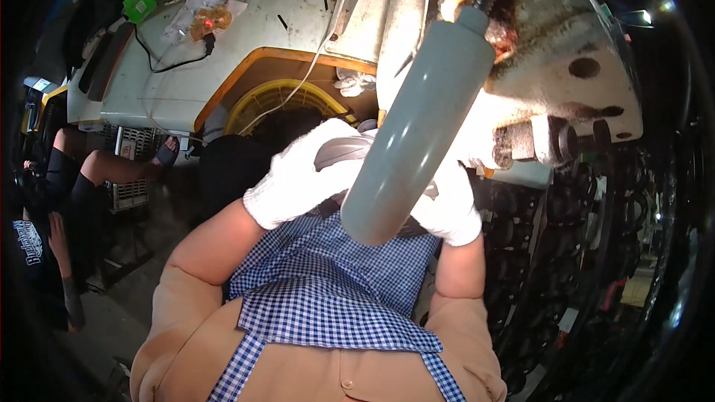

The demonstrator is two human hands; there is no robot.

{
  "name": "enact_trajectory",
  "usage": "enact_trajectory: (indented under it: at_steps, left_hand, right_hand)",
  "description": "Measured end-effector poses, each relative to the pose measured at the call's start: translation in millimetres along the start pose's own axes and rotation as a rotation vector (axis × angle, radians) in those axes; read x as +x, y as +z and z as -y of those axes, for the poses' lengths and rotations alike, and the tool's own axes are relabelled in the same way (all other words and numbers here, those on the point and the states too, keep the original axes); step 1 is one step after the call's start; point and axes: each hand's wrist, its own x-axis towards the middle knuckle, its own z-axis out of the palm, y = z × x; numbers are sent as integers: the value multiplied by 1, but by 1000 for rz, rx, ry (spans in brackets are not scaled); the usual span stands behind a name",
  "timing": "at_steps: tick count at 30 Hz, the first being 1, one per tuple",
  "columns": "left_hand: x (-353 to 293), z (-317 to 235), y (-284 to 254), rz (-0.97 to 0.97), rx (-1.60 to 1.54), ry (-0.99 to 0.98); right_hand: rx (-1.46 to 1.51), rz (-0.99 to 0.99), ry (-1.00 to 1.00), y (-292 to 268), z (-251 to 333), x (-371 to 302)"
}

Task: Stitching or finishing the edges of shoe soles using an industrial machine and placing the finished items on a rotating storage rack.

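Observation:
My left hand, in a white knit glove, is closed around a grey curved piece in front of my apron. My right hand, gloved the same way, is at the other side of that piece. Its fingers are mostly hidden. A grey cylindrical lamp shade on a flexible neck hangs between the camera and my hands. It covers most of the held piece, so its kind cannot be made out. A bright glow lights the machine just beyond my right hand.
A white worktable with an orange-edged cutout lies ahead left. Below it stands a yellow basket. A white cable crosses the table. A metal shaft juts out at right, near racks of dark items. Another person sits at left.

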Motion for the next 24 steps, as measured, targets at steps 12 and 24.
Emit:
enact_trajectory:
  at_steps: [12,24]
  left_hand:
    - [-8,-21,10,-93,-117,-14]
    - [-32,37,31,-143,-903,-49]
  right_hand:
    - [431,112,76,-65,-7,30]
    - [1349,-596,-88,45,-50,-58]
